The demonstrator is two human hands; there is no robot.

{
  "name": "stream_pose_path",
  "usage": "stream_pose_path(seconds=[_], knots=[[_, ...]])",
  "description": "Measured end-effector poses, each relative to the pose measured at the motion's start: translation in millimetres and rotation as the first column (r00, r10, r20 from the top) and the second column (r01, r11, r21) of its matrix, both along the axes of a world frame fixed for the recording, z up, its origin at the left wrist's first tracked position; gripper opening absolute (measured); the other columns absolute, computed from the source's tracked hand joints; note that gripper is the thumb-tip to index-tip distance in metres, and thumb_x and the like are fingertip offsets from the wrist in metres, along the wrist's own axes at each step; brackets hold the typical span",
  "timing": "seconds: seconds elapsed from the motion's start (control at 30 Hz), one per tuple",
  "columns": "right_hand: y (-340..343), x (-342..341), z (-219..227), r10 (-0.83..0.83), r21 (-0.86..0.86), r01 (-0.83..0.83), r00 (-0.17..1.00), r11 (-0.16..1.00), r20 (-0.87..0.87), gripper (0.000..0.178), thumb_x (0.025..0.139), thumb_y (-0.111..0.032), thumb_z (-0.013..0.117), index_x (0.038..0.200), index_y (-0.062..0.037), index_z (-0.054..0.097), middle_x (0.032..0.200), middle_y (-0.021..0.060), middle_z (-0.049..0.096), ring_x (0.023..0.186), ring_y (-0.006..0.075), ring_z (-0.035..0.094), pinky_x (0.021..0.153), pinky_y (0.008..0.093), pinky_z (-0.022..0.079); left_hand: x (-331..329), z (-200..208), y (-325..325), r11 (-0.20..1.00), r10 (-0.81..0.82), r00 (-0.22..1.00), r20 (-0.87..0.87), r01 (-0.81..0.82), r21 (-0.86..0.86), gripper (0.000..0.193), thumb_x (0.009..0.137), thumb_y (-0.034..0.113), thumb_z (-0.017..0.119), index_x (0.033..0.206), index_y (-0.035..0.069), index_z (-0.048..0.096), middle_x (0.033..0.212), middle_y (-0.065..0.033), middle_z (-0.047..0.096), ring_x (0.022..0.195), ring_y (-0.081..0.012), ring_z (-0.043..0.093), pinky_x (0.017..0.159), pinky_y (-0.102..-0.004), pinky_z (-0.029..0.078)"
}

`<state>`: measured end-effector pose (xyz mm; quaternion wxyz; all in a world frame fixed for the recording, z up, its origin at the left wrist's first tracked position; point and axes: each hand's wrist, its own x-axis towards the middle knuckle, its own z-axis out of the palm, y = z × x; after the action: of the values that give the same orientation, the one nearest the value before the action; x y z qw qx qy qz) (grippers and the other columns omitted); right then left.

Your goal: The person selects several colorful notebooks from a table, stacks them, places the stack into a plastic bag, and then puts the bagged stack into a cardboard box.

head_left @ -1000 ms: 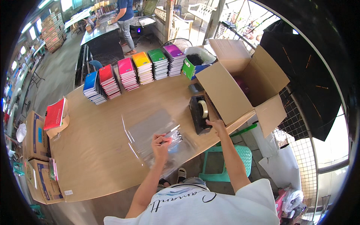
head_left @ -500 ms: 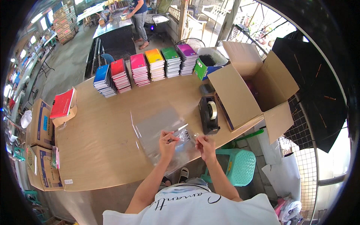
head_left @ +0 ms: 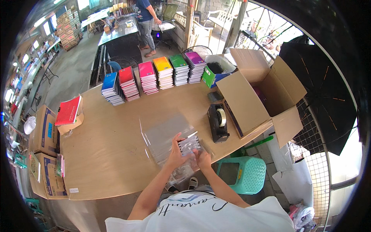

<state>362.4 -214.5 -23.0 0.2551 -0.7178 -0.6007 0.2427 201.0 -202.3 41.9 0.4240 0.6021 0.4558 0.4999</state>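
A small pad with a white face and black marks like spiral binding along its edge [head_left: 188, 145] is between my hands, under shiny clear plastic. My left hand [head_left: 176, 152] grips its left side, with the fingers up along the edge. At the lower right corner my right hand [head_left: 202, 158] is closed, pinching the pad or its plastic. Clear plastic sleeves [head_left: 164, 133] lie flat on the table beneath and beyond the hands, some overhanging the near edge. A black tape dispenser [head_left: 217, 125] with a roll of tape stands right of the hands.
Stacks of notebooks in several colours [head_left: 147, 77] line the table's far side. An open cardboard box [head_left: 243, 104] is at the right, near a green stool [head_left: 249, 176]. Red notebooks [head_left: 68, 111] and cartons [head_left: 48, 131] sit left. Another person [head_left: 146, 27] stands beyond the table.
My hands have come closer together, and the left now grips the pad's side. My right hand has moved left onto its corner. The view has shifted slightly; the far person's arm has lowered.
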Motion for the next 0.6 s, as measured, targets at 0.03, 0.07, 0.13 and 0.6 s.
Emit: stream_pose_path(seconds=[0.03,0.07,0.13,0.6], knots=[[-5,14,-19,-0.09,-0.27,-0.079,0.823,0.96,-0.561,0.058,0.079,-0.059,0.062,0.086,-0.0015,0.064,0.08,0.0179,0.065,0.066,0.034,0.063,0.057,0.0435,0.049,-3,-8,3,1.0,0.007,0.999,-0.038,-0.006,0.009,0.085,0.066,0.005,0.076,0.137,0.007,0.03,0.119,-0.0169,0.048,0.11,-0.0266,0.051,0.095,-0.0387,0.042],[-7,37,-36,-0.3,-0.416,-0.296,0.367,0.86,-0.881,0.059,0.079,-0.059,0.062,0.095,-0.0027,0.062,0.088,0.0169,0.066,0.071,0.0326,0.065,0.06,0.044,0.05,-6,-11,7,1.0,0.009,0.997,-0.078,-0.007,0.026,0.088,0.066,0.008,0.077,0.139,0.008,0.028,0.12,-0.0179,0.048,0.112,-0.027,0.051,0.096,-0.0391,0.041],[8,50,-25,-0.551,-0.368,-0.572,-0.183,0.733,-0.814,0.062,0.079,-0.057,0.063,0.111,-0.0046,0.056,0.102,0.0148,0.064,0.08,0.0293,0.065,0.066,0.0442,0.052,-13,-4,-4,0.971,0.002,0.935,-0.356,0.084,0.225,0.088,0.065,0.012,0.08,0.138,0.007,0.031,0.119,-0.0202,0.05,0.117,-0.0298,0.048,0.099,-0.0395,0.039],[-5,164,332,-0.142,0.667,-0.058,0.96,0.743,0.242,0.081,0.063,-0.016,0.08,0.134,-0.003,0.043,0.119,0.0179,0.055,0.106,0.0319,0.053,0.097,0.0429,0.038,-42,-40,17,0.976,-0.133,0.505,-0.853,-0.083,-0.201,0.109,0.052,0.046,0.083,0.14,0.007,0.031,0.139,-0.0259,0.028,0.128,-0.0438,0.028,0.104,-0.0538,0.028]])
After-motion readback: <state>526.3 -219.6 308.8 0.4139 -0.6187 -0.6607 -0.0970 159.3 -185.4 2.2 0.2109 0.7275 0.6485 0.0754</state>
